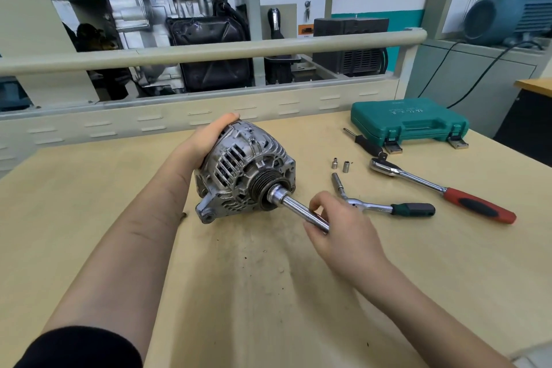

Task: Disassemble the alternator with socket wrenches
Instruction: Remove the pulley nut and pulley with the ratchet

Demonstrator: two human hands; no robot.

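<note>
A silver alternator [242,164] lies on its side on the wooden table [89,218], its black pulley [264,188] facing me. My left hand [206,140] grips the alternator's rear housing from the far left side. A chrome socket with an extension bar [295,206] sits on the pulley's centre. My right hand [337,227] holds the near end of that bar, fingers curled round it.
To the right lie a green-handled ratchet [388,207], a red-handled ratchet [442,188], two small sockets [340,164], a black screwdriver [364,142] and a shut green tool case [409,119]. A rail and an engine display stand behind the table.
</note>
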